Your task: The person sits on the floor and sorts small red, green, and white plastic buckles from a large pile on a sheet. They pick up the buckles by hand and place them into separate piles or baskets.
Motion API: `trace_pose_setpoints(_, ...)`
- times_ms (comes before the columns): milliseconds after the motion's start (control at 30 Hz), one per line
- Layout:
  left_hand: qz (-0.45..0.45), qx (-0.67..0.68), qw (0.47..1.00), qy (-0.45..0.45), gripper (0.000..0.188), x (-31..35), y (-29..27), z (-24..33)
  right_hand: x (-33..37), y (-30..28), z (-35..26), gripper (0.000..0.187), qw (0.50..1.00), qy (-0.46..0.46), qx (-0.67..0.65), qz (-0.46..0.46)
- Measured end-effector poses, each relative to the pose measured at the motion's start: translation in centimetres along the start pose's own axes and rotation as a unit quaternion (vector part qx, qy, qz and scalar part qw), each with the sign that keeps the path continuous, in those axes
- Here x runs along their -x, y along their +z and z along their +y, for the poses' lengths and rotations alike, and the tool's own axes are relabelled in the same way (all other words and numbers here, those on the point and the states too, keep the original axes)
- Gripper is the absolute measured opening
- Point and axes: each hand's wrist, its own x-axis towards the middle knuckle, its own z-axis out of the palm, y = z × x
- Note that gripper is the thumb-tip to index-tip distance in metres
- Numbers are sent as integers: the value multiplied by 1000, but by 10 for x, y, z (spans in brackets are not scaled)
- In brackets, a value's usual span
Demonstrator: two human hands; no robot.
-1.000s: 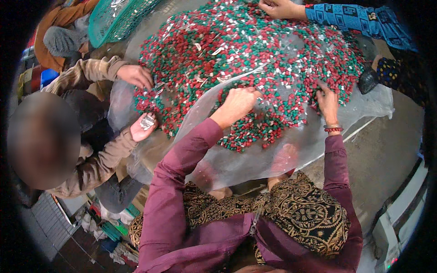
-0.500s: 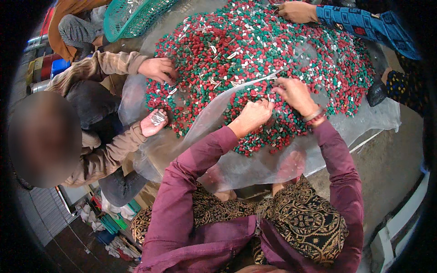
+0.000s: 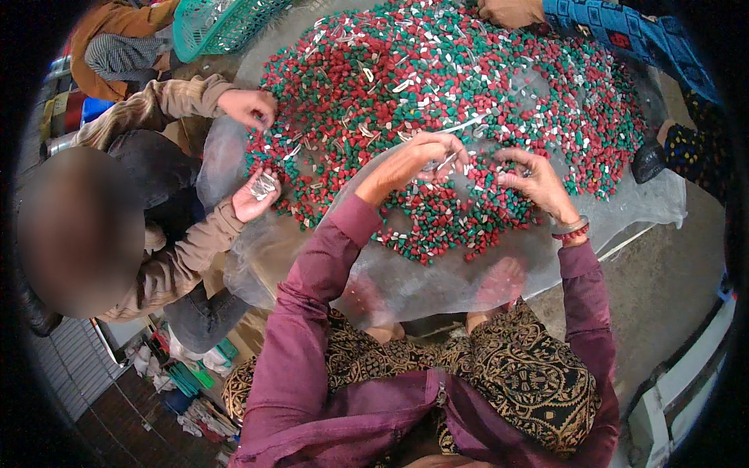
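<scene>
A wide heap of small red, green and white pieces [image 3: 437, 86] is spread over a clear plastic sheet [image 3: 437, 288]. My left hand [image 3: 417, 161] hovers over the near part of the heap. Its fingers curl around a thin silvery-white piece [image 3: 446, 161], partly hidden by them. To the right, my right hand [image 3: 538, 183] is above the heap with thumb and fingers apart, and nothing shows between them. A long pale strip [image 3: 468, 125] of the sheet's folded edge lies just beyond my hands.
At the left a person in brown sleeves has one hand [image 3: 257, 193] palm up with silvery-white pieces in it, the other hand [image 3: 248, 108] at the heap's edge. A blue-sleeved person's hand [image 3: 511, 12] reaches in at the far right. A green basket [image 3: 222, 30] stands at the far left.
My hands have drawn apart: the left moved left and away from me, the right moved right and nearer, its fingers opening. The left-hand person's upper hand has pulled back from the heap.
</scene>
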Motion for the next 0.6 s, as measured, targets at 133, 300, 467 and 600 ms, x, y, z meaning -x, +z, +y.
trace_pose_setpoints(133, -6, -313, 949, 25, 21, -25, 2, -12, -17, -11, -17, 47, 983, -91, 102, 126)
trace_pose_setpoints(300, 8, -755, 630, 181, 15, -40, 14, -45, -57, 5, -10, 30, 895, -170, 404, 85)
trace_pose_setpoints(467, 30, -775, 609, 166, 11, -29, 29, -63, -54, 26, 14, 20, 847, -135, 510, 65)
trace_pose_setpoints(600, 87, -624, 773, 79, 16, -14, 39, -49, -19, 15, 22, 18, 966, -84, 226, 96)
